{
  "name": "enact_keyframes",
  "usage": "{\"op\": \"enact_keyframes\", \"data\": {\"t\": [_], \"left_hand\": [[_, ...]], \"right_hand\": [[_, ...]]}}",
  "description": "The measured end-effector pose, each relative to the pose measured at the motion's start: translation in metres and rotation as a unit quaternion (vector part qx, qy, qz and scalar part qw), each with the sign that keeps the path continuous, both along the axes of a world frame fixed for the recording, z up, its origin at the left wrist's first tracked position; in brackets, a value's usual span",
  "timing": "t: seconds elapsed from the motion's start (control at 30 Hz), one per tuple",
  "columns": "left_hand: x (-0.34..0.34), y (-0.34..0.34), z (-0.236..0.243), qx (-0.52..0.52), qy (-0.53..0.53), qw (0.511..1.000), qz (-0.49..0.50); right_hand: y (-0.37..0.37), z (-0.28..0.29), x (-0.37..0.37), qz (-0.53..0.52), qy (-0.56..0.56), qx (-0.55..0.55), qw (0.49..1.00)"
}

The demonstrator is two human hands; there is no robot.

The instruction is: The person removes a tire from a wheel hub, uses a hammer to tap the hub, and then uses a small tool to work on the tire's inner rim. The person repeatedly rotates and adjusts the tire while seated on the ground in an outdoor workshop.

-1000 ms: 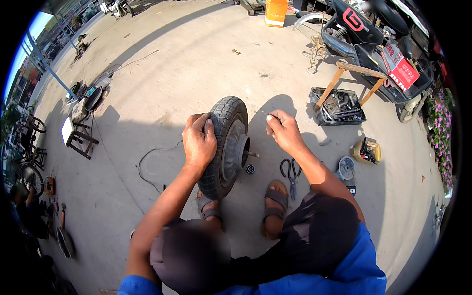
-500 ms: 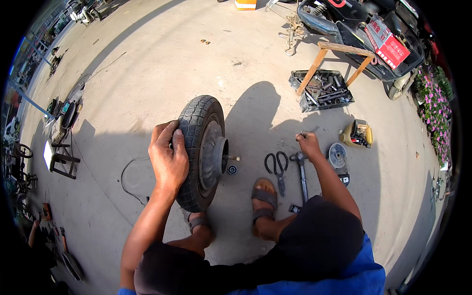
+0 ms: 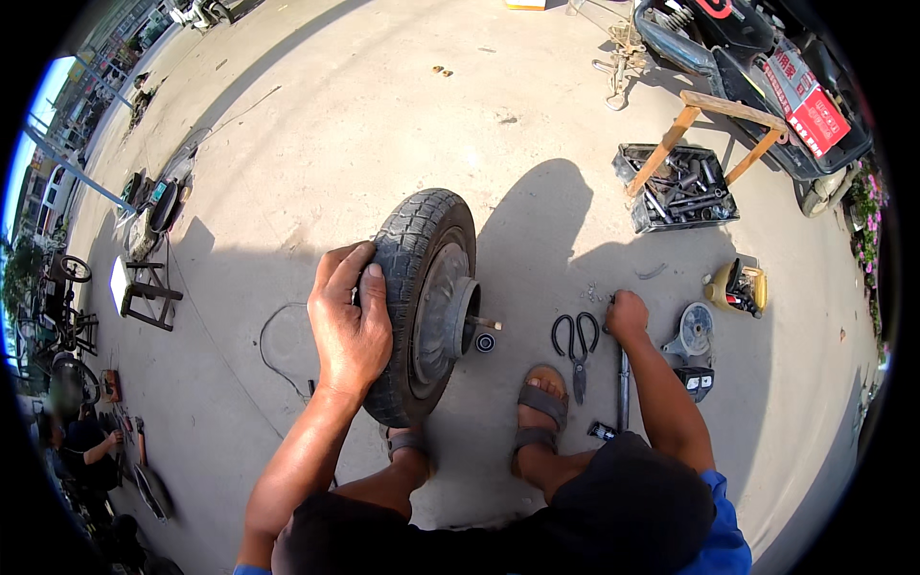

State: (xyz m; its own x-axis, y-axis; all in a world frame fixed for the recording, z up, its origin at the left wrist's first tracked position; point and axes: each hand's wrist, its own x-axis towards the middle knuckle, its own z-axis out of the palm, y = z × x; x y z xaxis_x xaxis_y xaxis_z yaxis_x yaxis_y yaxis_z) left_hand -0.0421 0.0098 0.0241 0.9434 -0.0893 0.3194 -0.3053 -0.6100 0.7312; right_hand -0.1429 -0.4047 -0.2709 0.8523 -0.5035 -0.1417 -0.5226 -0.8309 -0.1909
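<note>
My left hand (image 3: 350, 321) grips the tread of an upright tyre (image 3: 407, 225) on a metal hub wheel (image 3: 436, 321), whose axle sticks out to the right. A small round bearing (image 3: 485, 342) lies beside it. My right hand (image 3: 626, 316) is closed low over the upper end of a hammer, whose metal handle (image 3: 624, 393) shows below; what the fingers hold is hidden. Large black scissors (image 3: 579, 364) lie between the wheel and this hand. A round metal part (image 3: 692, 335) sits right of my wrist.
A crate of sockets (image 3: 680, 216) with a wooden frame, a yellow container (image 3: 738, 287) and a parked scooter (image 3: 709, 53) are to the right. A stool (image 3: 144, 292) stands left. A co-worker (image 3: 86, 450) is at the lower left, near bicycles and tools.
My right hand has dropped from beside the wheel to the ground at the hammer's head, now covering it. My left hand stays on the tyre. The view has shifted.
</note>
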Motion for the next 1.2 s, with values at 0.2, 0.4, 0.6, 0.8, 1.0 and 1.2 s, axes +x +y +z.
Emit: {"op": "enact_keyframes", "data": {"t": [0.2, 0.4, 0.6, 0.8, 1.0, 1.2], "left_hand": [[0.005, -0.005, 0.001, 0.016, -0.051, 0.998, -0.028], [0.006, -0.007, 0.001, 0.052, -0.084, 0.993, -0.071], [0.003, -0.006, -0.001, 0.078, -0.154, 0.977, -0.125], [-0.007, 0.002, -0.005, 0.055, -0.176, 0.97, -0.161], [-0.016, 0.007, -0.013, 0.004, -0.175, 0.969, -0.173], [-0.017, 0.011, -0.012, 0.001, -0.185, 0.97, -0.16]], "right_hand": [[0.012, 0.023, 0.025, -0.03, -0.092, 0.128, 0.987], [0.114, 0.2, 0.075, 0.095, -0.149, 0.576, 0.798], [0.187, 0.27, 0.069, 0.215, -0.121, 0.653, 0.716], [0.223, 0.276, 0.058, 0.2, -0.11, 0.699, 0.678], [0.233, 0.282, 0.051, 0.166, -0.09, 0.737, 0.648], [0.223, 0.28, 0.046, 0.263, -0.171, 0.499, 0.808]]}}
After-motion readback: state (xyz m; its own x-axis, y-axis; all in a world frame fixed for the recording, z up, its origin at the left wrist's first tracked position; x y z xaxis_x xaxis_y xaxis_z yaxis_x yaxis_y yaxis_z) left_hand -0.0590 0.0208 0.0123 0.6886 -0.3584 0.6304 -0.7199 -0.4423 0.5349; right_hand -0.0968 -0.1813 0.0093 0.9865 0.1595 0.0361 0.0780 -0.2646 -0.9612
